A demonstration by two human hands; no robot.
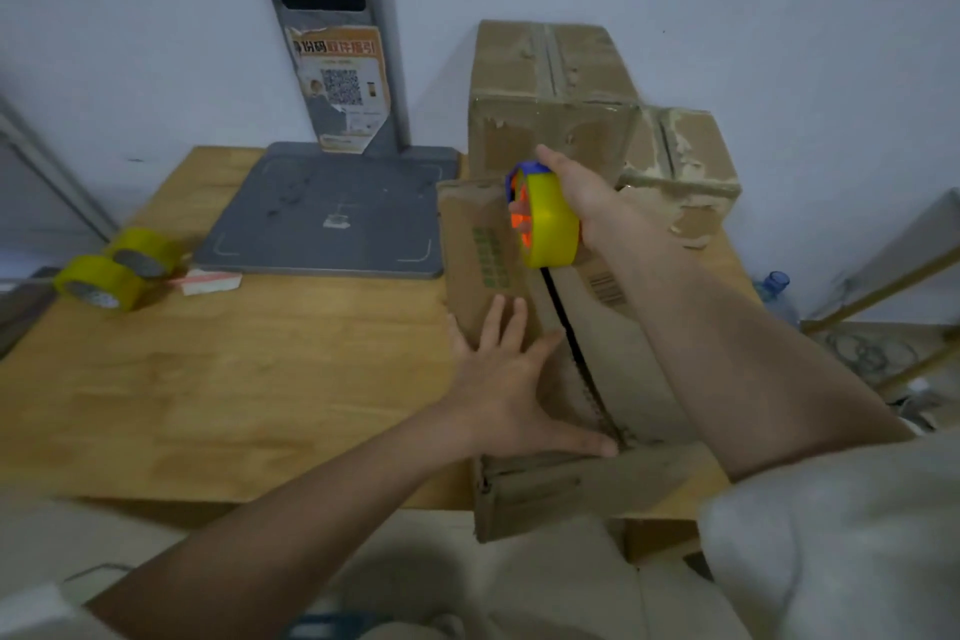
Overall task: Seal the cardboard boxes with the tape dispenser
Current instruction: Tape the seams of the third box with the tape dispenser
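Gripping the tape dispenser [546,218], the right hand [584,195] has its fingers wrapped around the yellow roll, which sits on an orange hub with a blue piece at the far end. The dispenser rests on top of the long cardboard box [566,353], over the far stretch of its centre seam. That seam shows as a dark gap running toward the near end, between two brown flaps; one flap carries green print, the other a barcode. The left hand [506,382] lies flat on the left flap with fingers spread and straight, the thumb reaching to the seam at the near edge. The box sits on the right part of a wooden table [218,379], its near end jutting past the table's edge. Behind it stand two worn boxes [597,120], scuffed and already taped. Two spare tape rolls [117,268] lie together at the table's left edge, beside a grey stand [322,208].
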